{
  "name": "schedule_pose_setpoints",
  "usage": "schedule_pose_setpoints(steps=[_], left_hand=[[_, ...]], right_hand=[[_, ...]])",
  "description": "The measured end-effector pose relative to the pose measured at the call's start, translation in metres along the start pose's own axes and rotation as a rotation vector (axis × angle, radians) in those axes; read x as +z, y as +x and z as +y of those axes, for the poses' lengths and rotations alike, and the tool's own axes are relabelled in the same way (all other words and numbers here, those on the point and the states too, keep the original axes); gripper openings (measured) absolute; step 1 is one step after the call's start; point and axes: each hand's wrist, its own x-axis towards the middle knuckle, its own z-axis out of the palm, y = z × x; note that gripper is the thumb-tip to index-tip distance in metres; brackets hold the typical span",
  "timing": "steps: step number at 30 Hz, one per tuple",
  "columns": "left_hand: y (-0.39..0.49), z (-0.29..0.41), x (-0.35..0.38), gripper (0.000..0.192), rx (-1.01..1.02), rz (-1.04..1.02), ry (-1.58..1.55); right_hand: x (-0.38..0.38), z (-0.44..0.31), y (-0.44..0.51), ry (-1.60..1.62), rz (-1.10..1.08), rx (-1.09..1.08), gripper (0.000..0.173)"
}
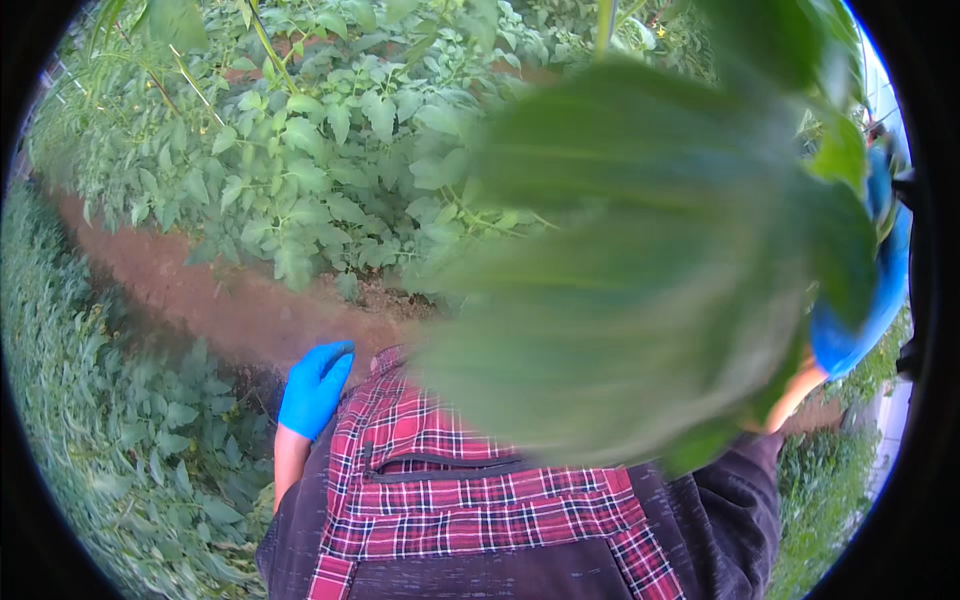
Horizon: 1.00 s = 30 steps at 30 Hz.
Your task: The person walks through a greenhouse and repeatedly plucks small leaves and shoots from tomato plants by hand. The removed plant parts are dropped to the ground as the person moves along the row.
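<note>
My left hand [317, 388], in a blue glove, hangs beside the plaid apron [480, 502] over the soil path. Its fingers are curled together, and I see nothing in it. At the far right my right hand [862, 322], also in a blue glove, is raised beside a large green leaf [615, 285]. The leaf is blurred, very near the camera, and covers much of the middle and right. More leaves hide part of the right hand, so whether it grips a stem or leaf cannot be told.
Leafy tomato plants [315, 150] stand in a dense row ahead. A brown soil path [202, 292] curves between them and more low foliage [135, 450] on the left. A thin green stem [266, 45] leans at the top, and greenery grows at the lower right.
</note>
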Motion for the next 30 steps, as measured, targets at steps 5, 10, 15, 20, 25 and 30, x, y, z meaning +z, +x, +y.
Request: schedule_pose_setpoints(steps=[5,10,15,20,25,30], left_hand=[[0.050,0.004,0.010,0.049,-0.055,-0.328,0.021],[0.101,-0.018,0.067,0.057,0.064,-0.653,0.237],[0.129,-0.053,0.111,0.046,0.380,-0.648,0.614],[0.137,-0.019,0.101,0.027,0.137,-0.305,0.289],[0.137,0.034,0.103,0.029,0.228,-0.130,0.515],[0.135,0.051,0.104,0.029,0.179,-0.057,0.555]], right_hand=[[-0.027,0.048,-0.096,0.235,-0.004,0.426,0.020],[-0.044,0.175,-0.192,0.590,0.067,1.277,0.025],[-0.046,0.254,-0.221,0.667,-0.023,1.408,0.025],[-0.010,0.300,-0.218,0.424,-0.593,1.327,0.030],[0.009,0.315,-0.228,-1.020,-1.039,0.461,0.044],[-0.002,0.313,-0.206,-0.990,-1.269,0.810,0.046]])
